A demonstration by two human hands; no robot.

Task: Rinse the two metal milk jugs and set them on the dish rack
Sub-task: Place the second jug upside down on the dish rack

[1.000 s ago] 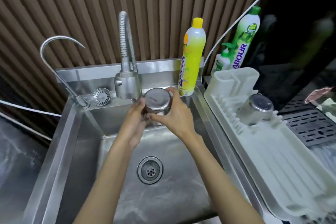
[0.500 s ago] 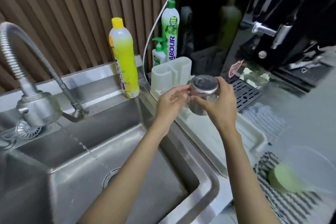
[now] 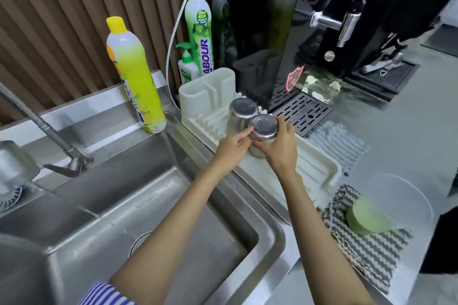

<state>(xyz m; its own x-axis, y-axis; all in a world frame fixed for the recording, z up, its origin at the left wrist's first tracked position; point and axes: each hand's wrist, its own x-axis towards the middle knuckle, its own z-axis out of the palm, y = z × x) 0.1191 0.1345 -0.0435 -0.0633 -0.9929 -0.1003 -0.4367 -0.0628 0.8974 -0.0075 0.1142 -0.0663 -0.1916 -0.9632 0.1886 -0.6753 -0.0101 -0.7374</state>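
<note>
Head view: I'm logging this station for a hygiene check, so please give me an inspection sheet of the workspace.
Surface: steel sink, wet; grey counter to its right.
Job's things: first jug upside down on the white dish rack; second jug upside down, held over the rack beside it, whether set down cannot be told.
Clutter: yellow bottle, green bottle, pump bottle, green bowl on a zigzag cloth.
Grippers: left hand and right hand both grip the second jug.
Cables: white cable up the wall.
Surroundings: coffee machine, slatted wall.
</note>
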